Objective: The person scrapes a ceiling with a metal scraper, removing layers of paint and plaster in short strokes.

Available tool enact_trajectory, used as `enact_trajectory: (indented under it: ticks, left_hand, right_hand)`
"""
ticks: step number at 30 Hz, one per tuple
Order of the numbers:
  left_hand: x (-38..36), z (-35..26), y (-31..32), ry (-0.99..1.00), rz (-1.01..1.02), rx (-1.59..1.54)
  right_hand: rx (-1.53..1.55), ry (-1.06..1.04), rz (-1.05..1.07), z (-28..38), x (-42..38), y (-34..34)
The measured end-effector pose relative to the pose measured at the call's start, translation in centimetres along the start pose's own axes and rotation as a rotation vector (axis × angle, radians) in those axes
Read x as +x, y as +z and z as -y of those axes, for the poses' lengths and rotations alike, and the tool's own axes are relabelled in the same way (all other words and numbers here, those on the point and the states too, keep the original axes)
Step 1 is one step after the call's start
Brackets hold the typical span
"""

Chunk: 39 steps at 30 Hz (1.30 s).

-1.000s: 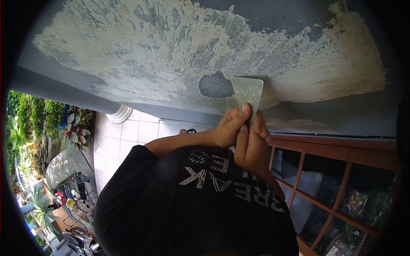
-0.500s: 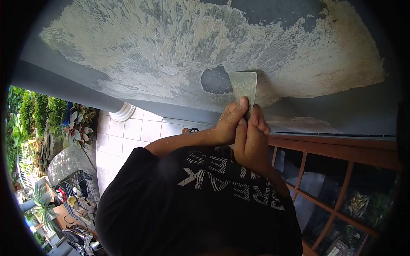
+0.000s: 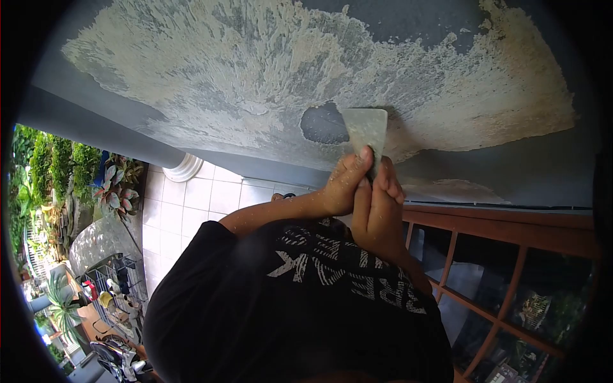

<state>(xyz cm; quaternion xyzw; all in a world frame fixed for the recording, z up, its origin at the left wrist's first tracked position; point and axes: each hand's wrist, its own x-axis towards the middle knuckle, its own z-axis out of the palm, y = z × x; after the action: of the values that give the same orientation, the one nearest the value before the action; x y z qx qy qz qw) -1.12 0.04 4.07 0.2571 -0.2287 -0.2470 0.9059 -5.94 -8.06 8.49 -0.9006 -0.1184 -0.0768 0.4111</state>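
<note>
A putty knife with a wide, pale, dusty blade (image 3: 366, 125) stands with its edge against the peeling wall (image 3: 255, 70). My left hand (image 3: 348, 182) is closed on its handle, thumb pressed near the base of the blade. Alongside it, my right hand (image 3: 381, 201) also wraps the handle, which is mostly hidden by the fingers. Left of the blade lies a dark grey patch of paint (image 3: 324, 123), surrounded by scraped, whitish, rough plaster. Fine crumbs cling to both hands and the left forearm.
A brown-framed window (image 3: 482, 268) is at the right. To the left are a grey column with a white base (image 3: 184, 168), pale floor tiles (image 3: 191, 207), potted plants (image 3: 118, 188) and a wire rack (image 3: 118, 281) holding shoes.
The blade has shifted very slightly to the right along the wall, still touching it. Both hands keep their hold on the putty knife.
</note>
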Motion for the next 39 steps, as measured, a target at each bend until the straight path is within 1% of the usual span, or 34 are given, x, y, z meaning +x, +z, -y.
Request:
enact_trajectory:
  ticks: [4,7,8,10,13,14,17,19,20,23,24,27,28,31,32,35,38,39]
  left_hand:
    - [0.1,-0.3,-0.6,0.036,0.034,-0.006]
    - [0.0,0.0,-0.8,0.038,0.017,-0.025]
    - [0.1,0.3,-0.5,0.031,0.008,-0.033]
    - [0.3,0.1,0.2,-0.004,0.021,-0.005]
    - [0.2,0.1,-0.4,0.064,-0.019,-0.055]
    - [0.3,-0.1,-0.7,0.051,-0.005,-0.040]
    - [0.4,0.1,-0.4,0.054,-0.062,0.046]
    - [0.3,0.4,0.1,0.019,-0.016,0.035]
    - [0.5,0.3,0.2,0.008,0.012,0.031]
    - [0.2,0.1,-0.9,0.094,-0.027,-0.022]
    - [0.5,-0.2,-1.4,0.140,-0.019,-0.034]
    - [0.8,-0.9,-1.0,0.184,-0.011,-0.034]
    - [0.7,-1.5,-0.4,0.149,0.056,0.006]
    - [0.3,-0.6,-0.1,0.046,0.069,-0.003]
    - [0.2,-0.6,-0.2,0.047,0.041,-0.017]
    - [0.1,-0.6,-0.5,0.087,0.075,-0.037]
    - [0.5,-0.1,-0.2,0.076,0.032,-0.011]
    - [0.5,-0.1,-0.1,0.054,0.020,-0.014]
  right_hand:
    - [-0.049,-0.113,-0.068,0.0,0.3,0.3]
    - [-0.031,-0.105,-0.014,-0.6,0.2,0.2]
    - [-0.045,-0.060,0.002,-0.8,-0.1,0.1]
    - [-0.011,-0.045,-0.015,-0.6,-0.6,-0.2]
    - [-0.052,-0.048,-0.013,-0.3,-0.2,-0.1]
    - [-0.060,-0.055,-0.013,-0.2,0.2,0.2]
    - [-0.019,-0.051,-0.008,-0.3,0.2,-0.2]
    - [0.009,-0.078,-0.057,-0.6,-0.3,-0.4]
    - [0.038,-0.038,-0.048,-0.5,-0.3,-0.5]
    - [-0.057,-0.071,0.027,0.2,1.0,-0.1]
    - [-0.044,-0.061,0.058,0.2,1.6,0.2]
    - [-0.112,-0.176,-0.004,0.8,2.0,-0.1]
    - [-0.153,-0.211,-0.030,0.6,1.5,-0.2]
    - [-0.083,-0.066,-0.029,0.0,0.0,0.0]
    - [-0.114,-0.040,0.009,-0.2,0.0,0.1]
    - [-0.190,-0.050,0.031,0.4,0.3,0.0]
    - [-0.006,-0.064,0.012,-0.7,0.2,-0.1]
    - [-0.001,-0.046,-0.010,-0.6,0.1,-0.2]
